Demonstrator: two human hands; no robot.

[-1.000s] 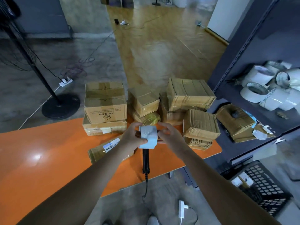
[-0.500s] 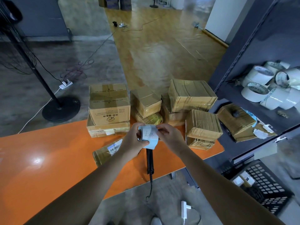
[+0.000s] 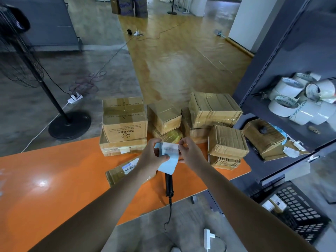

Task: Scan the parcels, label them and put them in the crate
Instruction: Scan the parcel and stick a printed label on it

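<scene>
Leftmost, a flat parcel (image 3: 125, 170) with a barcode sticker lies on the orange bench (image 3: 54, 179), just in front of two stacked cartons (image 3: 125, 122). Both hands pinch one white label (image 3: 169, 157) held above the bench: the left hand (image 3: 151, 159) grips its left edge, the right hand (image 3: 190, 157) its upper right edge, with the black scanner (image 3: 168, 184) lying on the bench beneath. Further right, taped parcels (image 3: 214, 110) are piled at the bench's far edge, and the black crate (image 3: 300, 215) stands on the floor, well apart from the hands.

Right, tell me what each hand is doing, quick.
Left hand: pinching the left side of the label slip.
Right hand: pinching the right edge of the same label slip.
</scene>
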